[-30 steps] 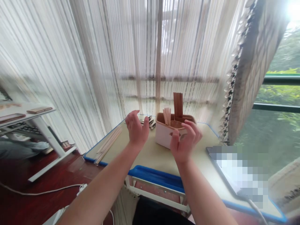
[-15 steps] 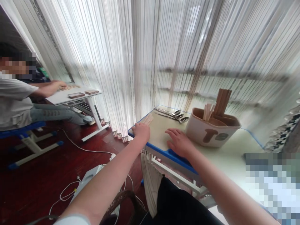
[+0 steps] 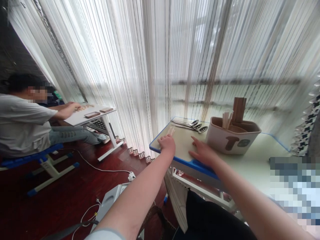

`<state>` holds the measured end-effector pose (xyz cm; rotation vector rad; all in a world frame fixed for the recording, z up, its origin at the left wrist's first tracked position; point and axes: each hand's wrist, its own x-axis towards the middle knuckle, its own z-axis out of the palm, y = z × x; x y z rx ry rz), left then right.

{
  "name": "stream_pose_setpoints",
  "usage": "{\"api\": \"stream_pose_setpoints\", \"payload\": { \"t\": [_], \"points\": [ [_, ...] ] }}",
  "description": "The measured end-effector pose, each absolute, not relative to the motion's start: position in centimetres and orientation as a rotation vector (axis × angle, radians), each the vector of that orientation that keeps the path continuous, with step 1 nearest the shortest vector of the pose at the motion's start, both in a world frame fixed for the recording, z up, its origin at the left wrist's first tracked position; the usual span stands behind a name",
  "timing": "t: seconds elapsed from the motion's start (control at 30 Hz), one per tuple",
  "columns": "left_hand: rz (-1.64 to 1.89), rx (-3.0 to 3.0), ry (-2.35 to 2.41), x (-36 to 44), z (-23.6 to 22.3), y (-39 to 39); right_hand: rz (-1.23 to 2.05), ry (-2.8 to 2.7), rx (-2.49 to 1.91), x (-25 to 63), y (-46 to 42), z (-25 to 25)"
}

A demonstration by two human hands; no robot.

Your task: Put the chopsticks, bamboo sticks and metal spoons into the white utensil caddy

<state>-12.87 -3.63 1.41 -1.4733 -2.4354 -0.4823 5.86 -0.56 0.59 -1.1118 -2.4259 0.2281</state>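
My left hand [image 3: 167,144] is closed at the left end of the table [image 3: 183,143]. Its fingers curl around a small bunch of pale thin sticks [image 3: 171,130], whose far ends show beyond the knuckles. On the tabletop's front part rests my right hand [image 3: 203,153], fingers apart, holding nothing. Close to its right stands a cream divided holder [image 3: 217,141]. Short pale sticks [image 3: 227,119] and taller brown sticks [image 3: 239,109] stand upright in it. Several metal spoons [image 3: 193,126], some slotted, lie along the table's back edge.
Sheer striped curtains [image 3: 160,66] hang right behind the table. At left, a person [image 3: 27,123] sits at a white table [image 3: 82,117] with small pieces and two flat trays. White cables [image 3: 100,169] cross the red floor near a grey box [image 3: 110,200].
The view has swung, so the whole scene sits further right and the left side lower. My left hand stays closed with the sticks, slightly further in over the table; my right hand stays open.
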Motion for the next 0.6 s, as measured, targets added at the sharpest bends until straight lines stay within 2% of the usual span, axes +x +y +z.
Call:
{"api": "stream_pose_setpoints", "payload": {
  "t": [0.2, 0.3, 0.5, 0.6],
  "points": [
    [-0.485, -1.565, -2.287, -12.4, 2.1, -4.4, 0.294, -2.383, -1.124, 6.0, -1.0, 0.9],
    [-0.638, -1.654, -2.067, -11.6, 2.1, -4.7, 0.309, -2.371, -1.134, 6.1, -0.8, 0.9],
    [-1.516, -1.656, -1.694, -8.1, 2.6, -3.7, 0.290, -2.377, -1.092, 6.2, 0.3, 0.2],
    [-1.930, -1.636, -1.672, -6.4, 3.2, -2.6, 0.338, -2.321, -1.058, 6.3, 0.9, 0.0]
  ]
}}
